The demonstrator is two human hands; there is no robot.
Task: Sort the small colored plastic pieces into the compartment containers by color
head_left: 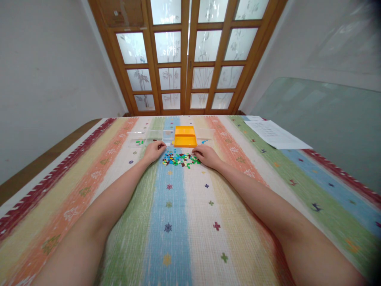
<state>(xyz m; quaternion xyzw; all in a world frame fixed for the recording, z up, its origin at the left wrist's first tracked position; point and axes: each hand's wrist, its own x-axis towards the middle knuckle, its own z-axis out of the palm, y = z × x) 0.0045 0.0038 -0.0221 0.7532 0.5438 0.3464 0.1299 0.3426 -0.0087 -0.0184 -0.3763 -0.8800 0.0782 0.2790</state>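
Observation:
A small heap of colourful little pieces (179, 159) lies on the striped tablecloth (178, 222) far out in front of me. My left hand (154, 151) rests at the heap's left edge, fingers curled and pinched at its tip; what they hold is too small to see. At the heap's right edge sits my right hand (206, 154), fingers bent down onto the pieces. Just beyond the heap stands an orange tray (185, 136) with two compartments. Clear trays flank it: the left clear tray (143, 140) holds a few green pieces, the right clear tray (205, 139) a few blue ones.
White printed sheets of paper (275, 134) lie at the table's far right. A wooden door with frosted glass panes (187, 55) stands behind the table. A glass panel (327, 119) leans against the right wall. The table's left edge (44, 159) shows bare wood.

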